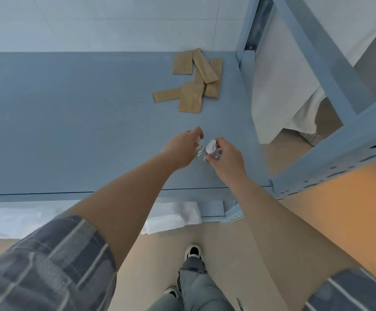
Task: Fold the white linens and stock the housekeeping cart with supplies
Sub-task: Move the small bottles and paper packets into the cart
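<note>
Two small clear bottles with white caps stand side by side on the blue shelf top (81,122). My left hand (183,149) grips the left bottle (199,151) from above. My right hand (226,157) grips the right bottle (211,149), whose white cap shows between my fingers. Several brown paper packets (196,86) lie scattered farther back on the same shelf. Folded white linens (173,217) rest on the level below, poking out under the shelf's front edge.
A blue metal upright and crossbars (330,90) stand at the right, with white fabric (281,86) behind them. The floor is beige. My shoes and grey trousers (193,286) are below. An orange surface (348,203) lies at the right.
</note>
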A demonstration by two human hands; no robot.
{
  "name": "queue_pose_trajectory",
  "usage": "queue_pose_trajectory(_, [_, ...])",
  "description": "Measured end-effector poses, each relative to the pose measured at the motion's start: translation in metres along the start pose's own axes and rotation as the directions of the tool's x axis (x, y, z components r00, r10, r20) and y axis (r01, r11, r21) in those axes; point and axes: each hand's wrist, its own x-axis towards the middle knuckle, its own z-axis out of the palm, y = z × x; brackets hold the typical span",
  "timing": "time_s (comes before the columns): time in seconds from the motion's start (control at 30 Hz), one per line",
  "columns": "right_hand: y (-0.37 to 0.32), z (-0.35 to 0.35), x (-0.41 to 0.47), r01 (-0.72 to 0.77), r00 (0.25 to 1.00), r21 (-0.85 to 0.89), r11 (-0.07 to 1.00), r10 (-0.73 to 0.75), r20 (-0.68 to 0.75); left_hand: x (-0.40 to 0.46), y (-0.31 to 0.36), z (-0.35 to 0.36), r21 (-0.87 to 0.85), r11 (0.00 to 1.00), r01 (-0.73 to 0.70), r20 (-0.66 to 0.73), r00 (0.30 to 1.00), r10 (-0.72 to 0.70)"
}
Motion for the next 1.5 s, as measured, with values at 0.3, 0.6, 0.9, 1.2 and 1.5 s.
queue_pose_trajectory(0.3, [-0.025,0.027,-0.039,0.046,0.998,-0.001,0.999,-0.045,0.050,-0.072,-0.020,-0.007,-0.087,0.992,0.088,-0.011,0.996,-0.089])
queue_pose_trajectory(0.6, [-0.023,0.022,-0.048,0.069,0.993,-0.020,0.997,-0.066,0.096,-0.086,-0.008,0.002,-0.083,0.985,0.151,-0.085,0.984,-0.158])
queue_pose_trajectory(0.9, [-0.008,-0.002,-0.076,0.070,0.996,-0.035,0.997,-0.068,0.049,-0.103,0.023,0.010,-0.082,0.993,0.088,-0.140,0.985,-0.099])
queue_pose_trajectory(1.2, [0.032,-0.062,-0.158,-0.092,0.985,0.001,0.996,0.091,-0.145,-0.124,0.097,0.050,-0.080,0.993,-0.087,-0.010,0.996,0.086])
queue_pose_trajectory(1.5, [0.110,-0.142,-0.282,-0.403,0.809,0.116,0.908,0.413,-0.418,-0.144,0.218,0.139,-0.118,0.904,-0.412,0.204,0.881,0.428])
